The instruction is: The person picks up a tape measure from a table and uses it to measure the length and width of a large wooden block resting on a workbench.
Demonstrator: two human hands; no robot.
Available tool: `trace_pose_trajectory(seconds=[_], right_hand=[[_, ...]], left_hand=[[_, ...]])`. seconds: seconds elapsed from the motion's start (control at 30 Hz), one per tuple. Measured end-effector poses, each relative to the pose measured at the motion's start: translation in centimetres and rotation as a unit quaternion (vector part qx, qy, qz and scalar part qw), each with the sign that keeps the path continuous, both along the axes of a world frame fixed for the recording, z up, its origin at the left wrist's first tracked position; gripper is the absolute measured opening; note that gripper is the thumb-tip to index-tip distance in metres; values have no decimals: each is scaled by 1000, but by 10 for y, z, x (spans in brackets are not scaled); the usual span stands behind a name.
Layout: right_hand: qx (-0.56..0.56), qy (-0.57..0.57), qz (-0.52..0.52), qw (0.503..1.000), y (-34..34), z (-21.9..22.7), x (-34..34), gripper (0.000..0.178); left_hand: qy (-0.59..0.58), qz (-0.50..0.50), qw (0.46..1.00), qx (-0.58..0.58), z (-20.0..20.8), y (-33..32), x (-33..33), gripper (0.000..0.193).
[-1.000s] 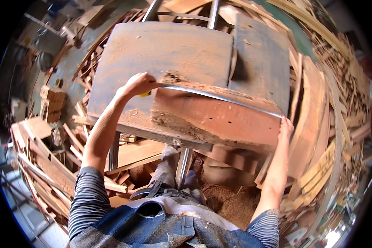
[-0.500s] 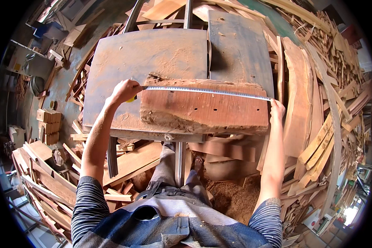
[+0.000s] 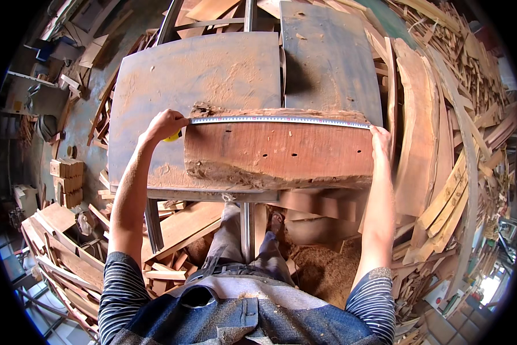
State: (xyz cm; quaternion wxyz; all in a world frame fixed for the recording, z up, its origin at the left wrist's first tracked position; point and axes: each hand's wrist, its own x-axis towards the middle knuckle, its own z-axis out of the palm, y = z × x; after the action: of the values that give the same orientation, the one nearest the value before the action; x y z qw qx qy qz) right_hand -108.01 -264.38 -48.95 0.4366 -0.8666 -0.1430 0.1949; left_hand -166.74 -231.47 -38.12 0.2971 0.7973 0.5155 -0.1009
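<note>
A reddish wooden slab (image 3: 270,150) with rough bark edges and several small dark holes lies across the dusty machine table (image 3: 212,75). Stretched along its far side is the blade of a tape measure (image 3: 275,119). My left hand (image 3: 167,125) is closed round the yellow tape case at the slab's left end; the fingers mostly hide the case. At the right end, my right hand (image 3: 380,140) pinches the tip of the blade by the slab's corner. The blade runs nearly straight between the two hands.
Long planks (image 3: 416,126) stand along the table's right side. Offcuts (image 3: 63,259) are heaped at lower left, with small stacked blocks (image 3: 68,175) beyond them. Sawdust (image 3: 324,267) covers the floor near my feet. A metal rail (image 3: 247,230) runs beneath the table between my legs.
The view has shifted slightly, so the table and slab sit a little further left. The tape blade lies more level across the slab. Both hands keep their hold.
</note>
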Motion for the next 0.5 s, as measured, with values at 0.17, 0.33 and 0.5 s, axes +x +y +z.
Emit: trace_pose_trajectory(seconds=[0.17, 0.33, 0.5], right_hand=[[-34, -39, 11, 999, 2, 1, -2, 28], [-50, -74, 0, 996, 3, 10, -14, 29], [-10, -42, -23, 999, 6, 22, -35, 32]], left_hand=[[-8, -3, 1000, 3, -6, 4, -4, 34], [-19, 18, 1000, -3, -5, 0, -1, 33], [-30, 5, 1000, -3, -5, -2, -4, 32]])
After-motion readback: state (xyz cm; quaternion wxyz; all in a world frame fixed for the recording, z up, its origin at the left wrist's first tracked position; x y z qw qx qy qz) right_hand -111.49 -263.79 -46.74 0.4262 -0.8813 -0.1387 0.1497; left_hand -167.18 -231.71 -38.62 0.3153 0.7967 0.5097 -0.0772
